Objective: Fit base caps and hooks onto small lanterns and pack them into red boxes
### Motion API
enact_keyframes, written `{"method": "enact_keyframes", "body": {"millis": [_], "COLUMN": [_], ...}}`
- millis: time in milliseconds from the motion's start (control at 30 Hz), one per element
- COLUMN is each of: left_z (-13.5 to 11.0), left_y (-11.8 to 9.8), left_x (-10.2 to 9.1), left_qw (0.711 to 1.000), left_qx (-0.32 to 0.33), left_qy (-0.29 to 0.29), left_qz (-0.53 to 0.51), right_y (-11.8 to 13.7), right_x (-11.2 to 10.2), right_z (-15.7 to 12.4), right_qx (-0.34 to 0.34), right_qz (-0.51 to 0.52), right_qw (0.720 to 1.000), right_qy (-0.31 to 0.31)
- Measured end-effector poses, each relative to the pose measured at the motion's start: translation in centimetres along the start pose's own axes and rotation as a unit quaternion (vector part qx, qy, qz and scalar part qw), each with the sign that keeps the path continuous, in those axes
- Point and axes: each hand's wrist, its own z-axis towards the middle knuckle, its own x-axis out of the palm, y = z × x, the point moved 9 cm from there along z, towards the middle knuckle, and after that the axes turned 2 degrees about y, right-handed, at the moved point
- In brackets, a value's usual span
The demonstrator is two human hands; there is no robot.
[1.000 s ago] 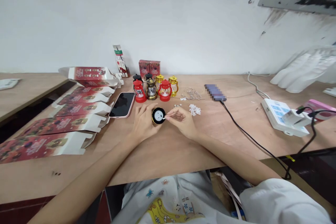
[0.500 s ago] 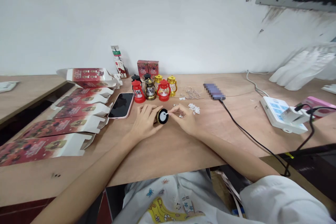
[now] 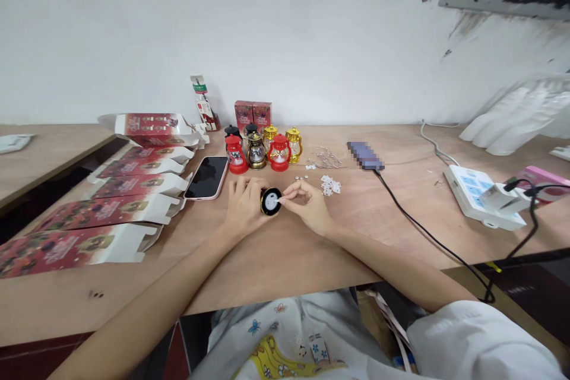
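My left hand (image 3: 244, 206) is closed around a small lantern (image 3: 271, 202), tipped so that its round black base with a white disc in the middle faces me. The fingers of my right hand (image 3: 312, 206) are pinched at the right side of that base, on a small white piece (image 3: 278, 202) that lies against the disc. Its exact shape is too small to make out. Just behind my hands stand several little lanterns, among them a red lantern (image 3: 279, 153), a bronze lantern (image 3: 256, 151) and a gold lantern (image 3: 294, 145). White plastic bits (image 3: 330, 185) are heaped beyond my right hand.
Flattened red boxes (image 3: 120, 214) overlap on the left, beside a pink-edged phone (image 3: 207, 178). Thin metal wire pieces (image 3: 327, 158) lie behind the white heap. On the right are a blurred phone (image 3: 366, 155) on a black cable and a white power strip (image 3: 481, 196).
The lantern's base has turned more toward me and shifted slightly left. My right hand has moved slightly down and left, still pinching at the base.
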Motion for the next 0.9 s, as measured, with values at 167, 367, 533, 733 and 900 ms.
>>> {"method": "enact_keyframes", "body": {"millis": [167, 367, 533, 733, 900], "left_z": [-0.1, -0.1, -0.3, -0.5, -0.3], "left_y": [-0.3, -1.2, -1.3, -1.9, -2.1], "left_x": [-0.1, -0.5, -0.2, -0.6, -0.8], "left_qw": [0.997, 0.992, 0.992, 0.989, 0.989], "left_qx": [-0.007, 0.028, 0.026, 0.038, 0.035], "left_qy": [-0.015, -0.034, -0.017, -0.041, -0.044], "left_qz": [0.076, 0.118, 0.120, 0.139, 0.139], "right_y": [-0.2, -0.2, 0.1, 0.5, 0.9], "right_x": [0.1, 0.0, -0.2, -0.1, -0.3], "right_z": [-0.3, -0.5, -0.8, -1.1, -1.4], "right_qx": [0.003, 0.004, 0.015, 0.013, 0.010], "right_qz": [-0.002, -0.004, -0.015, -0.021, -0.033], "right_qw": [1.000, 0.999, 0.998, 0.998, 0.996], "right_qy": [-0.020, -0.043, -0.059, -0.066, -0.085]}}
